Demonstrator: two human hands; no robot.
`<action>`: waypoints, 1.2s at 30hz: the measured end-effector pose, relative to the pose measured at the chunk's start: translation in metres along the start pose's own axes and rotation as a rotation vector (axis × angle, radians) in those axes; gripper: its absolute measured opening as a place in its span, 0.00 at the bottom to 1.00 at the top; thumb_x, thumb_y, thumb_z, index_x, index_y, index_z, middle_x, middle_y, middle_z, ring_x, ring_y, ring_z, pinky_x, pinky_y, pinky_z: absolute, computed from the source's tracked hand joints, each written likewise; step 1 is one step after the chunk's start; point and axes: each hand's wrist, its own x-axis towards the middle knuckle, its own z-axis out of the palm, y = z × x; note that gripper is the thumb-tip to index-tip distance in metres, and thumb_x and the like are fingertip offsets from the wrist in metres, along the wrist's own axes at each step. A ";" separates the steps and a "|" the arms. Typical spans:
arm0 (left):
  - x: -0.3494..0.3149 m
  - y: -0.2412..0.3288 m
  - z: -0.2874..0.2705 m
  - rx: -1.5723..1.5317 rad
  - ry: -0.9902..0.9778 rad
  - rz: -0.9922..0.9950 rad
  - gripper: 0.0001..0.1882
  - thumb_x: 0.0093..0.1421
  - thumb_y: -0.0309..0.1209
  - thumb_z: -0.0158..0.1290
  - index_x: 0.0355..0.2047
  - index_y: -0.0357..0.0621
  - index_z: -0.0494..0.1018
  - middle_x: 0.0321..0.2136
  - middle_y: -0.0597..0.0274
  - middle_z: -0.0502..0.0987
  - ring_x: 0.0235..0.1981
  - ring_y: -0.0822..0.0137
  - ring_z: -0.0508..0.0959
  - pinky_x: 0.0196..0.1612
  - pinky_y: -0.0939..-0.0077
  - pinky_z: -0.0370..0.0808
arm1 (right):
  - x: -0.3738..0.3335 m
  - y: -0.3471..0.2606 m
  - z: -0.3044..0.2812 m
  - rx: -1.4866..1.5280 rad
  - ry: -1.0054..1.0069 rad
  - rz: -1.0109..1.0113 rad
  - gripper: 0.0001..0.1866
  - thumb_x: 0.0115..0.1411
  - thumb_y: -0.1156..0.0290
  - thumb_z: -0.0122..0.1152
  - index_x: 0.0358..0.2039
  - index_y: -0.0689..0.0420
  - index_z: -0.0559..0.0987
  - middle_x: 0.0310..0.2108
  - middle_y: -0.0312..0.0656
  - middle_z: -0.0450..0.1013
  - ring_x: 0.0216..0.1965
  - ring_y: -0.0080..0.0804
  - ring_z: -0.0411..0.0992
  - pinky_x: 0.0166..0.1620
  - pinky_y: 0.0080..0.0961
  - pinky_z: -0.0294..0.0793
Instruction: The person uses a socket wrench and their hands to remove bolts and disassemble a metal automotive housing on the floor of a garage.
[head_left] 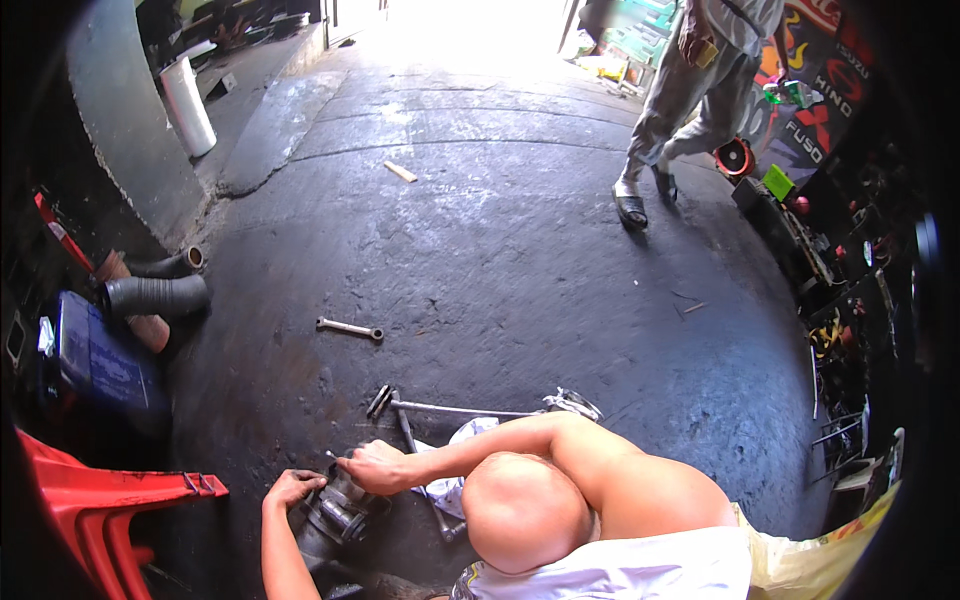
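Note:
A greyish metal machine part (342, 510) with round, ringed sections lies low in front of me, between my hands. Curled at its left side, my left hand (293, 487) has its fingertips closed on the part's upper edge. Over its upper right side is my right hand (375, 466), with fingers closed. A thin metal piece (331, 455) sticks out at its fingertips; its full shape is hidden. Just right of that hand lies a white cloth (470, 435), partly under my forearm. A long metal bar (465, 409) rests on the floor beyond it.
A double-ended wrench (350, 328) lies ahead on the dark floor. At left stand a red plastic stool (110, 490), a blue container (105, 350) and a black ribbed hose (158, 296). A person (690, 90) walks at far right, near assorted parts along the wall.

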 end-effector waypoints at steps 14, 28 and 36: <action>0.064 -0.007 0.000 0.431 -0.155 0.099 0.16 0.49 0.46 0.62 0.35 0.54 0.82 0.31 0.67 0.81 0.31 0.72 0.76 0.38 0.76 0.72 | 0.078 0.042 -0.240 -0.419 0.258 0.258 0.11 0.47 0.72 0.52 0.31 0.57 0.80 0.33 0.51 0.76 0.38 0.49 0.76 0.36 0.41 0.76; 0.075 -0.018 -0.002 0.536 -0.175 0.037 0.18 0.50 0.47 0.61 0.38 0.54 0.81 0.36 0.67 0.81 0.36 0.71 0.77 0.43 0.75 0.73 | 0.053 0.131 -0.194 -0.373 0.163 0.559 0.10 0.46 0.74 0.57 0.29 0.60 0.81 0.32 0.49 0.78 0.37 0.44 0.77 0.36 0.36 0.77; 0.001 0.016 -0.062 0.549 0.060 0.131 0.19 0.50 0.48 0.58 0.41 0.59 0.79 0.41 0.61 0.79 0.45 0.62 0.77 0.51 0.70 0.71 | 0.123 0.154 -0.178 -0.455 0.153 0.167 0.07 0.40 0.70 0.62 0.20 0.58 0.81 0.23 0.46 0.77 0.27 0.40 0.77 0.30 0.34 0.76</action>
